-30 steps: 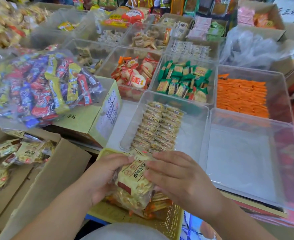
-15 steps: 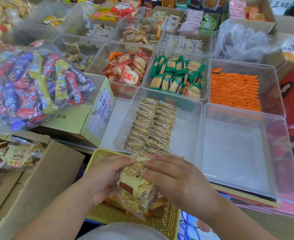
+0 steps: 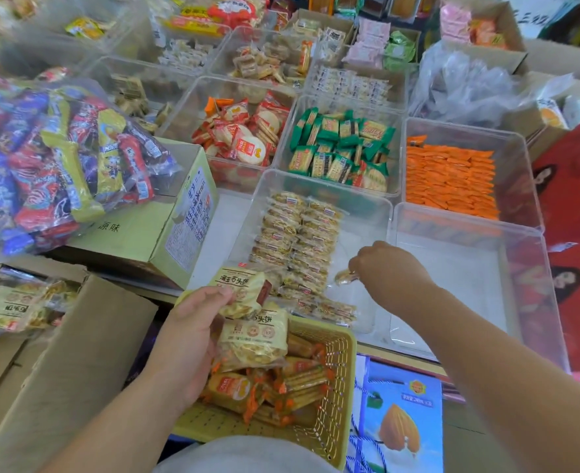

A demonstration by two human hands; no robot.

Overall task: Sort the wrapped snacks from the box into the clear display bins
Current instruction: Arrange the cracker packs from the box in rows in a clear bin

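My left hand (image 3: 193, 322) grips a cream-and-gold snack bag (image 3: 244, 295) above a yellow plastic basket (image 3: 339, 370). A second such bag (image 3: 254, 343) hangs just below it over the basket. My right hand (image 3: 389, 274) reaches into a clear display bin (image 3: 367, 213) and pinches one small wrapped snack (image 3: 344, 277) over its bare right side. Two neat rows of the same wrapped snacks (image 3: 295, 240) fill the bin's left half.
An empty clear bin (image 3: 452, 268) stands right of it. Behind are bins of orange packets (image 3: 448, 179), green packets (image 3: 343, 148) and red rice crackers (image 3: 244, 134). A green carton (image 3: 176, 230) carries a big candy bag (image 3: 53, 158). A cardboard box (image 3: 60, 370) is at left.
My right hand left the bag and reached forward into the clear bin with one small snack. My left hand stayed on the bag above the basket.
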